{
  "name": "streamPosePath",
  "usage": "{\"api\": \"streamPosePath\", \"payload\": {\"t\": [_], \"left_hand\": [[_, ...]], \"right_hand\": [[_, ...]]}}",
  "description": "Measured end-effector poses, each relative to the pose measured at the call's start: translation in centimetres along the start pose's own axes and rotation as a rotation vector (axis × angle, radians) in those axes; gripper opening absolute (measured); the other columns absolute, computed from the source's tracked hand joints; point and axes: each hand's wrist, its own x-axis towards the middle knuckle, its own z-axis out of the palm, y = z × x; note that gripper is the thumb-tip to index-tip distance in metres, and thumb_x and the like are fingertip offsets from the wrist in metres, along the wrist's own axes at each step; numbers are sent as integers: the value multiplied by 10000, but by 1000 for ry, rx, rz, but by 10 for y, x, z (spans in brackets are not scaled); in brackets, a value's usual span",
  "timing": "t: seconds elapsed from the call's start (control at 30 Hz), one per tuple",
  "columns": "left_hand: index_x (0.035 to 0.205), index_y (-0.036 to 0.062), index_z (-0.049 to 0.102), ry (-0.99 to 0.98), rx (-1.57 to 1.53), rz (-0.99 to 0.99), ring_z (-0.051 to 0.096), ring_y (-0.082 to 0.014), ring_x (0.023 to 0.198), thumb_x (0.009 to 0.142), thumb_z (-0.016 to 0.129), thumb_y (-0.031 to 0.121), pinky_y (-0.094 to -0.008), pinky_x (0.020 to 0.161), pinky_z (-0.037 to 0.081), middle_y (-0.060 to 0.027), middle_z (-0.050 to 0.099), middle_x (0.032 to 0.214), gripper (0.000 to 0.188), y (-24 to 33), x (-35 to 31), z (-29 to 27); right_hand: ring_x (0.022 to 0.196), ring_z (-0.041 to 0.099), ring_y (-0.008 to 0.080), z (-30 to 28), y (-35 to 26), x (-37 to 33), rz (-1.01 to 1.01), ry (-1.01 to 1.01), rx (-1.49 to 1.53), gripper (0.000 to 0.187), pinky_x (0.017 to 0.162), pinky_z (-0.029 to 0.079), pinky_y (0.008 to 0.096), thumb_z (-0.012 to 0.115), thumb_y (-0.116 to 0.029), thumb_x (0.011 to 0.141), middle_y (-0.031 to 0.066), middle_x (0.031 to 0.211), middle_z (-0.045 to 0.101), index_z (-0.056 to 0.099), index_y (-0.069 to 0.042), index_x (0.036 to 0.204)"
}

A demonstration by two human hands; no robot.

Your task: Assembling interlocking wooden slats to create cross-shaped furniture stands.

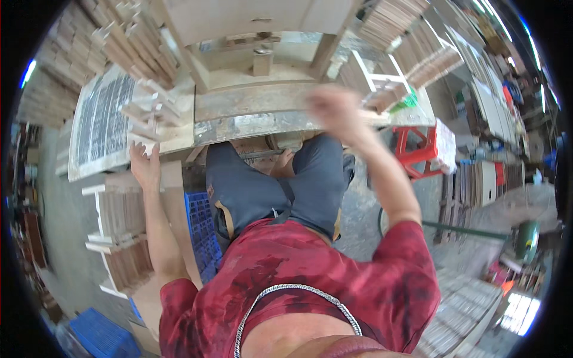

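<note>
Wood everywhere: small pale wooden blocks (149, 110) lie piled on the left of your desk (250, 122), beside a flat grey panel with a dark grid face (104, 122). Your left hand (145, 164) rests at the desk's near-left edge, fingers spread apart & flat, touching the lowest pale block (138, 142), not clamped on anything. Your right hand (334, 107) is up over the desk's right part, blurred; can't tell if its grip is together or apart, or whether it holds anything.

Containers: blue slatted plastic crate (200, 230) just left of your lap, contents hidden; another blue crate (101, 337) sits bottom left on the floor. Stacks of thin wooden slats in pale frames (119, 238) stand under your left arm.

Around: red plastic stool (418, 149) right of the desk w/ a whitish bundle (446, 146) against it, a green bit (409, 100) above it. More slat stacks (394, 24) crowd top right & top left (83, 42).
</note>
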Motion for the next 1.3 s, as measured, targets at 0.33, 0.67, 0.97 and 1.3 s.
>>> {"api": "streamPosePath", "payload": {"t": [0.33,0.67,0.97,1.3], "left_hand": [[1044,50,720,258,1278,20,627,-347,1140,790,790,336,-445,1035,414,-164,717,1096,388,165,-41,-186],[920,19,726,-156,1240,-331,685,-388,892,891,637,299,-484,795,542,-224,704,947,295,43,-17,-228],[1094,6,699,385,302,-9,667,-119,830,921,599,34,-262,723,525,-77,748,1075,201,237,-72,-147],[1036,26,733,-694,-279,375,704,-286,868,844,766,120,-383,860,543,-133,720,908,216,244,-93,59]], "right_hand": [[911,586,410,-205,202,-32,-8,-206,-679,253,1013,405,528,688,-138,814,173,910,601,636,-3,1022],[970,599,389,-219,184,-18,140,-119,-660,263,944,453,473,740,-81,767,204,960,631,647,-1,999],[804,627,126,-53,-13,-25,186,-282,110,262,729,491,280,772,-159,857,37,865,673,660,26,1004],[969,641,109,60,-20,-55,375,-402,919,338,826,520,284,774,-61,860,52,1062,701,654,-1,1170]]}}
